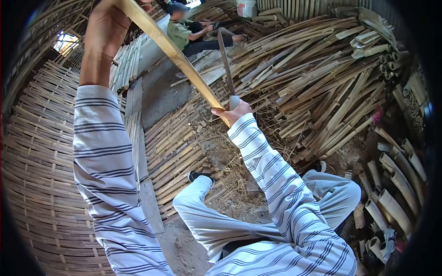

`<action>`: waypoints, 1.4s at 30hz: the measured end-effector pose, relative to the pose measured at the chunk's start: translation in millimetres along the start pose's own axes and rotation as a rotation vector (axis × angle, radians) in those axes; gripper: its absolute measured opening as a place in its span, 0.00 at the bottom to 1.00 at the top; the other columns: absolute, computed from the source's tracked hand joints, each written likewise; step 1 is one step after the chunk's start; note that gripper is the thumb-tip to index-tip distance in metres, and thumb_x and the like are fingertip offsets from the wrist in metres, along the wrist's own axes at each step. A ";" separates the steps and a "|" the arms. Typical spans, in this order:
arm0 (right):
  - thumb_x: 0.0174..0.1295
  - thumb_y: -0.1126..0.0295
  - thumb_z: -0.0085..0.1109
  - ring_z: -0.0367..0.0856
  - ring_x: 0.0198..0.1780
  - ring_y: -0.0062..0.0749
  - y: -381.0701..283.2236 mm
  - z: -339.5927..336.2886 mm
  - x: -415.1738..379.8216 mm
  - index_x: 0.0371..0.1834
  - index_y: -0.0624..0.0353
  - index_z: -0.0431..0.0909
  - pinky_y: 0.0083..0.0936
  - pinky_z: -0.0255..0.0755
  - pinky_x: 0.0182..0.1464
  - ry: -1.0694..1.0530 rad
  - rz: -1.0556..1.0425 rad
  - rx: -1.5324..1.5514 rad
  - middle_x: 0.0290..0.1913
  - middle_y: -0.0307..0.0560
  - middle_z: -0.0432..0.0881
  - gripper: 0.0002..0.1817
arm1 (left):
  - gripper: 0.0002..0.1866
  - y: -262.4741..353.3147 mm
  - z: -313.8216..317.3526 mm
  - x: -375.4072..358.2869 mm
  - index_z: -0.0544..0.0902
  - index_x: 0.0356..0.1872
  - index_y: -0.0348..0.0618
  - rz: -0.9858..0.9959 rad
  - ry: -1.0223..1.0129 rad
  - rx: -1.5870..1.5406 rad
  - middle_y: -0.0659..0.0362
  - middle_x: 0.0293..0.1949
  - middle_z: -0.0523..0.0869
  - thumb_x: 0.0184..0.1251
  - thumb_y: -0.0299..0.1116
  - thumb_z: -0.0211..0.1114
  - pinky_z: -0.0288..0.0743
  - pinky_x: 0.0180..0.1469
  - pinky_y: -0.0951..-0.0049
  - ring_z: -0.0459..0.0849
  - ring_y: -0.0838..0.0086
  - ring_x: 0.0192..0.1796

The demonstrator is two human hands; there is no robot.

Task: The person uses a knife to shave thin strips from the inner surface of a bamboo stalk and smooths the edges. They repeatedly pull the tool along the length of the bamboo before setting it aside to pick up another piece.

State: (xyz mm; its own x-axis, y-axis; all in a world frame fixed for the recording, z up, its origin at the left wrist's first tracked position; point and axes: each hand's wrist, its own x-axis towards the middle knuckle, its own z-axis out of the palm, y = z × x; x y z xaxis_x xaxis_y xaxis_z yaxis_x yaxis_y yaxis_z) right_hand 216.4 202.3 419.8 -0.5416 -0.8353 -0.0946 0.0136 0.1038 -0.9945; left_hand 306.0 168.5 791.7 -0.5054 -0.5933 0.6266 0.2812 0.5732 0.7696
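A long, pale bamboo strip [177,56] runs slantwise from the top left down to the middle of the view. My left hand [107,30], raised at the top left, is closed around the strip's upper part; its fingertips are partly cut off by the frame edge. Near the middle, my right hand [237,113] grips the light handle of a long knife [225,62], whose blade points upward. The strip's lower end passes against the fingers of this same hand.
Split bamboo [313,60] lies heaped at the upper right, with cut bamboo pieces [396,209] at the lower right. A woven bamboo panel [50,175] fills the left. Another person [184,32] sits at the top beside a white bucket [246,8].
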 end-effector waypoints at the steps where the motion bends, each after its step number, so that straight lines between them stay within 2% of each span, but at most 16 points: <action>1: 0.34 0.52 0.82 0.78 0.29 0.29 -4.3 1.1 0.4 0.32 0.64 0.76 0.27 0.75 0.34 0.012 0.003 0.002 0.29 0.44 0.81 0.31 | 0.11 6.6 7.4 -3.8 0.76 0.34 0.47 -0.014 0.032 0.063 0.63 0.28 0.82 0.68 0.43 0.59 0.79 0.37 0.67 0.84 0.72 0.33; 4: 0.35 0.53 0.81 0.77 0.28 0.29 -9.1 -2.8 -2.6 0.32 0.62 0.75 0.27 0.75 0.33 0.012 0.014 -0.020 0.29 0.43 0.80 0.30 | 0.11 25.6 3.4 -5.6 0.76 0.33 0.47 -0.071 -0.072 0.308 0.62 0.27 0.82 0.67 0.42 0.59 0.78 0.37 0.70 0.83 0.73 0.32; 8: 0.35 0.53 0.81 0.76 0.27 0.28 -6.2 -3.3 -6.7 0.29 0.61 0.75 0.26 0.74 0.31 0.017 -0.023 -0.010 0.27 0.42 0.79 0.28 | 0.11 40.5 16.0 -10.8 0.83 0.34 0.40 0.017 0.076 0.747 0.62 0.25 0.82 0.66 0.38 0.59 0.75 0.33 0.74 0.80 0.76 0.28; 11: 0.35 0.53 0.82 0.76 0.27 0.28 4.0 3.1 2.2 0.28 0.60 0.75 0.27 0.74 0.31 0.019 -0.062 0.033 0.27 0.42 0.79 0.28 | 0.11 57.0 3.8 -0.7 0.84 0.33 0.37 0.084 -0.124 1.156 0.61 0.25 0.82 0.65 0.35 0.61 0.73 0.33 0.75 0.78 0.78 0.28; 14: 0.35 0.54 0.82 0.76 0.27 0.27 -3.0 -0.5 -4.0 0.27 0.60 0.75 0.27 0.74 0.31 0.022 -0.011 0.028 0.27 0.42 0.80 0.28 | 0.08 69.9 7.5 2.4 0.85 0.33 0.36 0.044 -0.282 1.225 0.60 0.24 0.82 0.63 0.31 0.63 0.71 0.31 0.75 0.77 0.79 0.27; 16: 0.35 0.60 0.82 0.74 0.25 0.25 -13.3 -4.4 -9.8 0.24 0.60 0.73 0.25 0.71 0.30 0.052 -0.008 0.011 0.25 0.39 0.78 0.24 | 0.07 67.8 18.9 -10.1 0.85 0.34 0.36 0.309 -0.337 1.384 0.59 0.24 0.83 0.62 0.29 0.63 0.71 0.30 0.75 0.77 0.77 0.26; 18: 0.35 0.63 0.82 0.73 0.25 0.25 -22.9 -8.1 -16.0 0.23 0.59 0.72 0.24 0.70 0.29 0.063 0.005 0.002 0.24 0.38 0.77 0.23 | 0.06 68.4 20.1 -9.2 0.85 0.35 0.36 0.384 -0.397 1.459 0.58 0.24 0.83 0.62 0.28 0.64 0.71 0.29 0.75 0.77 0.76 0.26; 23: 0.35 0.62 0.82 0.73 0.24 0.25 -22.9 -8.1 -16.8 0.23 0.59 0.72 0.25 0.69 0.29 0.064 0.001 0.025 0.23 0.38 0.77 0.24 | 0.08 78.3 28.7 0.2 0.85 0.34 0.35 0.128 -0.410 1.574 0.55 0.27 0.85 0.60 0.30 0.66 0.73 0.32 0.74 0.79 0.74 0.29; 27: 0.36 0.63 0.82 0.75 0.25 0.25 -19.5 -10.6 -18.1 0.25 0.60 0.73 0.24 0.71 0.30 0.048 -0.025 0.000 0.24 0.39 0.78 0.23 | 0.10 57.0 18.7 0.3 0.83 0.29 0.34 0.453 -0.029 1.144 0.56 0.26 0.85 0.64 0.32 0.64 0.76 0.32 0.73 0.82 0.74 0.29; 31: 0.37 0.60 0.81 0.76 0.24 0.27 -0.5 -12.6 -5.1 0.24 0.60 0.74 0.24 0.72 0.29 0.010 -0.080 0.108 0.23 0.41 0.78 0.23 | 0.13 85.3 27.2 6.7 0.81 0.29 0.35 0.332 0.230 1.079 0.58 0.22 0.82 0.71 0.33 0.56 0.77 0.28 0.73 0.84 0.74 0.28; 34: 0.38 0.62 0.81 0.76 0.24 0.25 -12.3 -28.0 -17.0 0.23 0.60 0.73 0.24 0.72 0.27 0.020 -0.066 0.137 0.23 0.41 0.78 0.22 | 0.10 65.0 -43.9 30.9 0.80 0.36 0.38 0.277 0.280 0.981 0.57 0.28 0.82 0.69 0.34 0.57 0.75 0.35 0.68 0.83 0.70 0.33; 38: 0.44 0.69 0.77 0.78 0.25 0.24 -21.8 -49.3 -27.2 0.29 0.62 0.75 0.24 0.72 0.26 0.083 -0.125 0.290 0.26 0.42 0.81 0.17 | 0.12 -38.5 -165.4 40.7 0.79 0.46 0.40 -0.025 0.127 0.918 0.55 0.36 0.83 0.68 0.35 0.58 0.73 0.45 0.61 0.81 0.65 0.40; 39: 0.45 0.68 0.77 0.78 0.25 0.24 -27.2 -58.0 -27.9 0.30 0.62 0.76 0.24 0.73 0.27 0.103 -0.136 0.321 0.26 0.42 0.81 0.17 | 0.14 -73.4 -146.4 3.7 0.82 0.46 0.42 0.134 0.043 1.247 0.53 0.38 0.86 0.73 0.37 0.50 0.75 0.39 0.64 0.84 0.65 0.37; 40: 0.46 0.67 0.76 0.78 0.26 0.24 -27.6 -66.7 -24.4 0.31 0.63 0.76 0.24 0.73 0.28 0.118 -0.148 0.350 0.27 0.43 0.81 0.17 | 0.23 -118.2 -135.6 -25.6 0.74 0.58 0.42 0.113 0.044 1.382 0.47 0.40 0.86 0.73 0.47 0.47 0.76 0.41 0.63 0.85 0.60 0.40; 41: 0.47 0.67 0.76 0.79 0.27 0.24 -18.4 -77.3 -11.2 0.32 0.63 0.77 0.24 0.74 0.29 0.167 -0.209 0.394 0.28 0.43 0.81 0.17 | 0.34 -139.1 -92.1 -70.7 0.62 0.67 0.42 -0.417 0.207 1.432 0.39 0.44 0.83 0.69 0.57 0.48 0.75 0.47 0.61 0.84 0.55 0.48; 42: 0.47 0.67 0.75 0.80 0.29 0.25 -9.4 -89.7 5.2 0.32 0.63 0.77 0.24 0.74 0.31 0.215 -0.271 0.440 0.29 0.44 0.81 0.16 | 0.44 -155.4 -72.4 -109.8 0.53 0.69 0.37 -0.425 0.033 1.367 0.35 0.46 0.81 0.64 0.61 0.53 0.72 0.53 0.59 0.80 0.50 0.53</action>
State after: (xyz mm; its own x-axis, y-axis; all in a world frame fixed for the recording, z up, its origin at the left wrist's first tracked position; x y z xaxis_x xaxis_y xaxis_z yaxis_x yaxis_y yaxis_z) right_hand 138.0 245.5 432.7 -0.7328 -0.6673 0.1330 0.1744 -0.3731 -0.9113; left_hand 376.8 103.7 612.2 -0.3265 -0.8566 0.3996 -0.8856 0.4250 0.1875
